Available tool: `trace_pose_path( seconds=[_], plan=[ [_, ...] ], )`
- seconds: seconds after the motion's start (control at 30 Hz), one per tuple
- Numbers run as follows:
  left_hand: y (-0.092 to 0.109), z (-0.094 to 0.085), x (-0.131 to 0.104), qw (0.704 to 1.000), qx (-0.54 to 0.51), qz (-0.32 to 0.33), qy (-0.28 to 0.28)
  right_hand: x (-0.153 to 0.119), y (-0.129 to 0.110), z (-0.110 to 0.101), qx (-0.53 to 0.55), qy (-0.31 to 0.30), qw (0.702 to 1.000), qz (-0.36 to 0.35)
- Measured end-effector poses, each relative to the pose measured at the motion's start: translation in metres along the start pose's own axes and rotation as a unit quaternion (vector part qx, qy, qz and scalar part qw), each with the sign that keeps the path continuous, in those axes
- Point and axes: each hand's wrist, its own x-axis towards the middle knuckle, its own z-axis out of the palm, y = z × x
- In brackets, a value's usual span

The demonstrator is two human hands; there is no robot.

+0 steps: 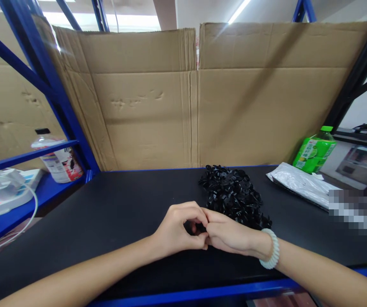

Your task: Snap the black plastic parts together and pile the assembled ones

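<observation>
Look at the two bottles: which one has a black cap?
The left bottle, behind the blue rail, has the black cap; the right bottle, beside the silvery packet, has a green cap.

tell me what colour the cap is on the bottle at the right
The cap is bright green, seen best in the head view.

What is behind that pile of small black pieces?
Behind the pile stands the right-hand cardboard panel, at the back of the black tabletop. The pile covers the surface beneath it and part of the back edge, so anything hidden there cannot be seen.
</observation>
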Motion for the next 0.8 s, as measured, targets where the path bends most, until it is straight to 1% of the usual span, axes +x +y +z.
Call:
trace_pose_path(
  seconds=[0.27,0.33,0.37,0.43,0.5,0.57,0.67,0.73,0.77,0.8],
  plan=[
    [0.001,0.011,-0.008,0.992,0.075,0.06,0.076,-0.002,-0.006,0.007,0.008,0.019,1.0,0.001],
    [0.001,0.012,-0.009,0.99,0.091,0.06,0.09,-0.002,-0.005,0.008,0.019,0.016,1.0,0.005],
    [0.001,0.012,-0.009,0.989,0.089,0.045,0.105,-0.002,-0.005,0.008,0.028,0.015,0.999,0.006],
    [-0.001,0.01,-0.007,0.988,0.049,-0.022,0.145,-0.001,-0.005,0.008,0.048,0.015,0.999,0.001],
    [-0.004,0.006,-0.004,0.978,-0.034,-0.104,0.179,0.0,-0.006,0.006,0.062,0.014,0.998,-0.007],
    [-0.005,0.003,0.001,0.961,-0.121,-0.155,0.192,0.001,-0.01,0.004,0.051,0.019,0.998,-0.022],
    [-0.006,0.0,0.007,0.921,-0.241,-0.202,0.231,0.001,-0.014,-0.001,-0.017,0.028,0.997,-0.066],
    [-0.006,0.0,0.008,0.891,-0.309,-0.228,0.243,-0.001,-0.017,-0.004,-0.075,0.035,0.993,-0.08],
    [-0.006,0.0,0.008,0.884,-0.329,-0.233,0.239,-0.003,-0.018,-0.005,-0.113,0.041,0.989,-0.082],
    [-0.006,0.001,0.007,0.885,-0.334,-0.23,0.228,-0.005,-0.019,-0.006,-0.162,0.051,0.982,-0.087]
  ],
)
